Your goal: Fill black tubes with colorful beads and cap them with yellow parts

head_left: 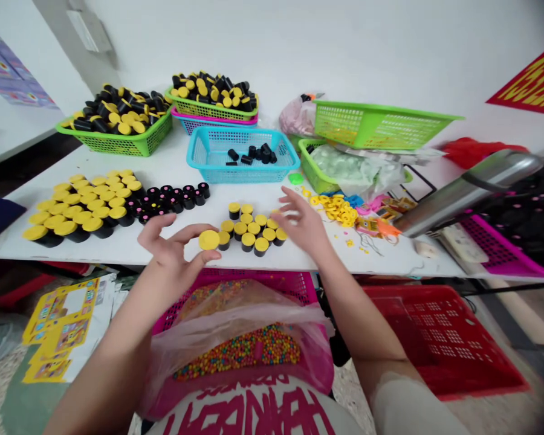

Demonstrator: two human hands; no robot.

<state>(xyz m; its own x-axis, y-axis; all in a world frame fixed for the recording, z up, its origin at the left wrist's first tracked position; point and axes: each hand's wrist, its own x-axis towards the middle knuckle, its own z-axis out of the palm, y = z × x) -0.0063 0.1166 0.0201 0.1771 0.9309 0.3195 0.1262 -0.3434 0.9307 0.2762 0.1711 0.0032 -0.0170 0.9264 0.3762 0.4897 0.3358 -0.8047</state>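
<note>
Between the thumb and index finger of my left hand [174, 254] is a round yellow cap [209, 240], face toward me; whether a black container sits under it is hidden. My right hand [301, 220] has its fingers apart at the right edge of a cluster of small black containers with yellow caps [254, 228]. One cap there is partly covered by its fingers, and I cannot tell if they touch it. To the left stand rows of larger-looking yellow-capped containers [90, 199]. Beside them are black containers with pink dots on their tops [172, 200].
Green baskets [131, 144] at the back hold heaped capped containers. A blue basket [199, 160] has several black pieces. Small yellow parts [340, 208] lie right, near a metal cylinder [471, 190]. Below the table edge sit a bag of colourful beads [249, 350] and a red crate [435, 338].
</note>
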